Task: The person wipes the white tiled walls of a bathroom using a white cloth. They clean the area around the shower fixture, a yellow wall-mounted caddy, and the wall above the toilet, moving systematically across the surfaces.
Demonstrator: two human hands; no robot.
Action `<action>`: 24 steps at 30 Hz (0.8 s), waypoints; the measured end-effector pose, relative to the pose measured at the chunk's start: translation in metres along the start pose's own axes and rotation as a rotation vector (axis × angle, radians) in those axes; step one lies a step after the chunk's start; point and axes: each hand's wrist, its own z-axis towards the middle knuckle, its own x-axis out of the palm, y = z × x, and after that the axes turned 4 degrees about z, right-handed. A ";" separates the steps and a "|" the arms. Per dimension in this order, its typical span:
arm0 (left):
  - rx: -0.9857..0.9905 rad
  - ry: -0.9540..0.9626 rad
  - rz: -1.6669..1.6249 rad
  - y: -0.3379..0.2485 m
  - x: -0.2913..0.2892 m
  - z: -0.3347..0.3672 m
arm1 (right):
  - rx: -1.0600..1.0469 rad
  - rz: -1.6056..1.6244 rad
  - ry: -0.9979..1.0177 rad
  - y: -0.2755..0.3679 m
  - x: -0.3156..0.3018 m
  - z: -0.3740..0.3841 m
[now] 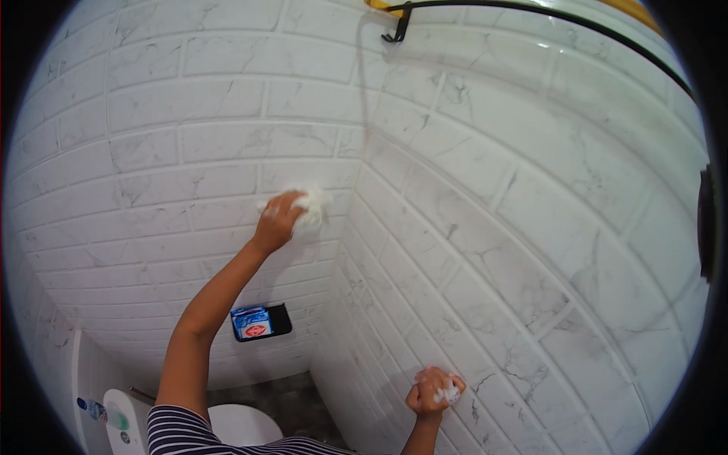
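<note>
My left arm reaches up across the far tiled wall. At its end my left hand is closed on a crumpled white cloth, which lies against the tiles near the corner. Part of the cloth sticks out past the fingers on both sides. Lower down, beside the right tiled wall, my right hand is closed in a fist. A small crumpled white wad shows between its fingers; whether it is cloth or tissue I cannot make out.
A small black shelf on the far wall bears a blue, white and red packet. Below stand a white toilet and a bottle. A black rail runs along the top right; a dark object juts in at the right.
</note>
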 end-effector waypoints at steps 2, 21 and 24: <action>-0.125 -0.050 -0.028 -0.021 -0.010 0.063 | 0.013 0.046 -0.041 -0.002 -0.022 -0.001; 0.196 -0.784 -0.945 -0.343 -0.112 0.225 | 0.100 -0.505 -0.506 -0.031 -0.184 -0.013; 0.372 -0.780 -0.940 -0.381 -0.152 0.223 | 0.168 -0.458 -0.651 -0.032 -0.183 -0.016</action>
